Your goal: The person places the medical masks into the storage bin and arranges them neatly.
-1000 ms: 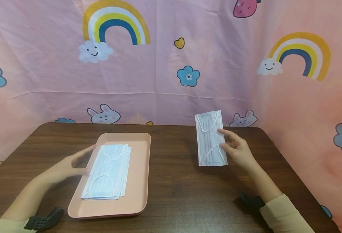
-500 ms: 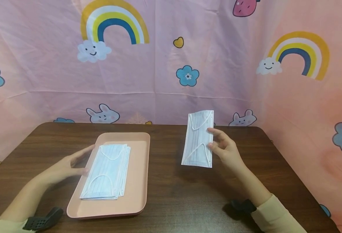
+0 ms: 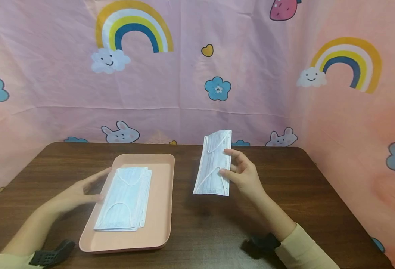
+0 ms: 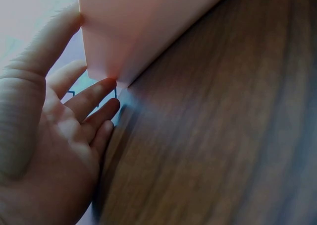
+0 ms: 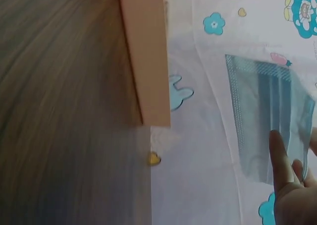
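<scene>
A light blue face mask hangs upright above the table, pinched at its right edge between the thumb and fingers of my right hand. The right wrist view also shows this mask, with a finger lying along it. To the left, a pink tray holds a stack of face masks, slightly fanned, ear loops on top. My left hand is at the tray's left side, its thumb and fingers spread and touching the rim. In the left wrist view the fingertips of the left hand meet the tray's outer wall.
The dark wooden table carries the tray. A pink printed cloth stands behind and to the right of it. Black wrist mounts sit low beside both forearms.
My right hand has moved left with the face mask, bringing it nearer the tray, and the mask has turned slightly. The left hand, tray and stack stay in place.
</scene>
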The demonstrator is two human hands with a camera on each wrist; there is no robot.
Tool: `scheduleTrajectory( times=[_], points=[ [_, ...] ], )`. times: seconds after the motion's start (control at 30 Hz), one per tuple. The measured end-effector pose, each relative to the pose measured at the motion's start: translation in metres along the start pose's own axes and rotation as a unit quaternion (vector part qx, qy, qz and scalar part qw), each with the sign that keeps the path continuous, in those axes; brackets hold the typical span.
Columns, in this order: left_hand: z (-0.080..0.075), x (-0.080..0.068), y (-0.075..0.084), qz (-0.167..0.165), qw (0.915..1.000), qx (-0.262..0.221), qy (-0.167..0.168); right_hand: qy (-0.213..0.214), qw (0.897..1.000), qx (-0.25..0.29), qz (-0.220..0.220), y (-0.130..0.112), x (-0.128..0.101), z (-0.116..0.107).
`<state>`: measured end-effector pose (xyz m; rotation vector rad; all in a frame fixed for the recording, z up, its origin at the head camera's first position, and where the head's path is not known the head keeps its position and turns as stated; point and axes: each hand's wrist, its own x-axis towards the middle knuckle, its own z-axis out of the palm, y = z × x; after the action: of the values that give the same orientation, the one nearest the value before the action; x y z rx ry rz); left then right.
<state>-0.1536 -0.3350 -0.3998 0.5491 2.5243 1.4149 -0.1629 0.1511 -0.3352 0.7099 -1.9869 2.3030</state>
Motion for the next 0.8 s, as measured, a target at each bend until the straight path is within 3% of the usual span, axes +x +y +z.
scheduleTrajectory(
  times=[0.6,0.8],
  points=[
    [0.001,0.0,-0.001,-0.004,0.9999,-0.014,0.004,-0.006,0.998,0.064,0.007,0.002,0.008,0.066],
    [0.002,0.001,-0.002,0.011,0.9999,-0.007,0.001,-0.008,0.996,0.08,0.023,0.007,0.012,0.088]
  ],
)
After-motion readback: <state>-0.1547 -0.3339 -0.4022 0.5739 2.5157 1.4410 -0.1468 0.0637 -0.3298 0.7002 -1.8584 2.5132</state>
